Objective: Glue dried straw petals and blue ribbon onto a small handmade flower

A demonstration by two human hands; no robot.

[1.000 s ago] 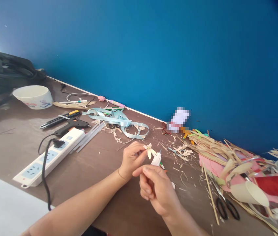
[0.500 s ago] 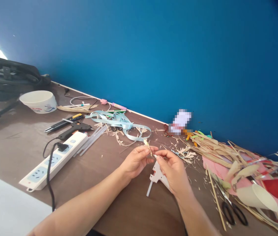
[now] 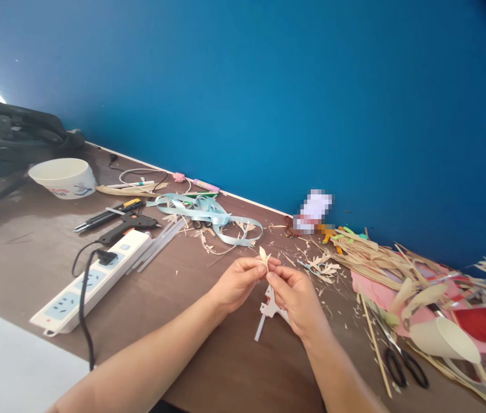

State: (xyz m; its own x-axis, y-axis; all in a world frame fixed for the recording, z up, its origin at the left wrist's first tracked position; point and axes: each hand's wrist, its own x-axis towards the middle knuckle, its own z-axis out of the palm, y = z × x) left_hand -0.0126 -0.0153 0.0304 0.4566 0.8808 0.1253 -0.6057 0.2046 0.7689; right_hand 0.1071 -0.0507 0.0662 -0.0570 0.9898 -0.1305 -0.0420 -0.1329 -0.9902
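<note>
Between my fingertips stands a small pale leaf-shaped piece [image 3: 264,256], its pointed tips upward. My left hand [image 3: 240,282] pinches it from the left, thumb against fingers. From the right, my right hand [image 3: 293,292] closes thumb and forefinger at its lower end, so the two hands meet there. Partly hidden behind my right hand lies a white glue gun [image 3: 271,305], with a clear glue stick [image 3: 259,328] poking out of its back. Pale shavings [image 3: 322,268] and a looped light-blue ribbon [image 3: 208,211] are scattered just beyond my hands.
At left are a white power strip [image 3: 92,287], a black glue gun [image 3: 124,226], a utility knife [image 3: 107,215], glue sticks [image 3: 156,246] and a white bowl [image 3: 62,179]. On the right lie scissors [image 3: 404,361], dried strips [image 3: 376,258] and a paper cup [image 3: 443,339]. A blue wall [image 3: 243,103] rises behind.
My right fingers have come in against my left ones at the pale piece, which now stands more upright with its tips spread. The view has shifted slightly.
</note>
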